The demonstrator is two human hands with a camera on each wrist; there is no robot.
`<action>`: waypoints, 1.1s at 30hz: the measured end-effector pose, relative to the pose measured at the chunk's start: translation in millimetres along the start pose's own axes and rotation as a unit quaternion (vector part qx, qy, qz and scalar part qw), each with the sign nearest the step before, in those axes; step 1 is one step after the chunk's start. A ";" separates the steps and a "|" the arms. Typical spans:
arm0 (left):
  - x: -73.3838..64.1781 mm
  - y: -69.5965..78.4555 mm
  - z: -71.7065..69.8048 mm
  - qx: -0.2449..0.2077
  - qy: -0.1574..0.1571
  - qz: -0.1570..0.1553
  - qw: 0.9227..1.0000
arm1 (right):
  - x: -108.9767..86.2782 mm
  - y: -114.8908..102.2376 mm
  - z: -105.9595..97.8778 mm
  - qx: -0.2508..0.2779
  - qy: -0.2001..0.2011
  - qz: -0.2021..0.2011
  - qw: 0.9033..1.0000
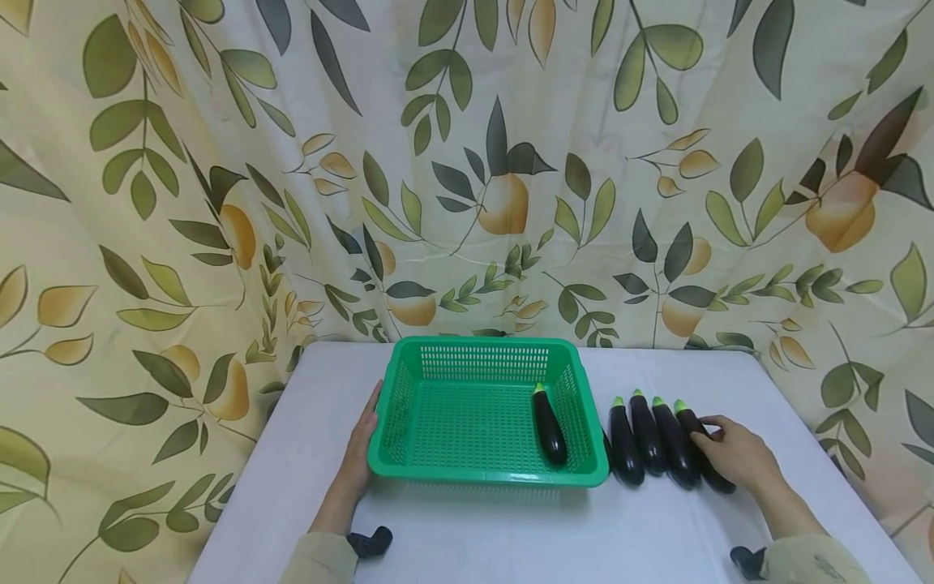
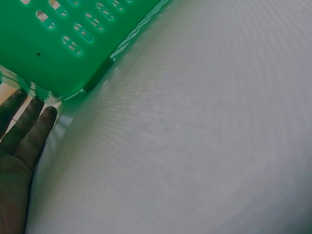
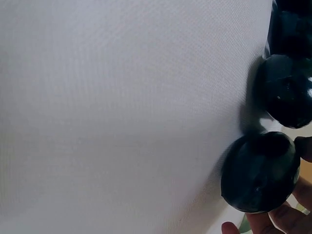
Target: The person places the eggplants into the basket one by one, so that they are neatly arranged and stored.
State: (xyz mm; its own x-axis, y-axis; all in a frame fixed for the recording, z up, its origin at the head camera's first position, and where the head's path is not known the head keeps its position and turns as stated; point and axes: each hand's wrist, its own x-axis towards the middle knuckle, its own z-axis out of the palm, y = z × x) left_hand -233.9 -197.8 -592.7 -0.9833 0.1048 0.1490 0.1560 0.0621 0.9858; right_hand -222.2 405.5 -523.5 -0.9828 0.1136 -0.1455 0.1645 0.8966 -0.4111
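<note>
A green plastic basket (image 1: pixel 481 477) sits on the white table, and one eggplant (image 1: pixel 549 430) lies inside it near the right wall. My left hand (image 1: pixel 359 454) rests against the basket's left side, its fingers extended in the left wrist view (image 2: pixel 24 131). On the right, my right hand (image 1: pixel 740 456) grips the rightmost eggplant (image 1: pixel 711 470) of a row, thumb and fingers on either side of it. The blunt end of this dark eggplant fills the lower right of the right wrist view (image 3: pixel 261 173), with fingertips around its edge.
Several other eggplants (image 1: pixel 667 446) lie side by side between the basket and my right hand; the one closest to the basket is mostly hidden by its rim. A white cloth covers the table (image 1: pixel 467 543). Behind it hangs a leaf-and-fruit patterned curtain (image 1: pixel 467 268).
</note>
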 end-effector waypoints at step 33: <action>-0.5 0.5 1.2 0.003 0.002 0.005 1.000 | -9.0 -26.1 -14.9 0.015 0.041 -0.022 0.999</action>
State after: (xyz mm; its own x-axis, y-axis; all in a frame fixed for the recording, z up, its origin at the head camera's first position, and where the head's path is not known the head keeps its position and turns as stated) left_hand -233.3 -196.6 -592.4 -0.9820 0.1019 0.1593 0.1665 0.0666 0.9838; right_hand -218.8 387.4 -498.0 -0.9924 0.1110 -0.0533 0.1231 0.8883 -0.4424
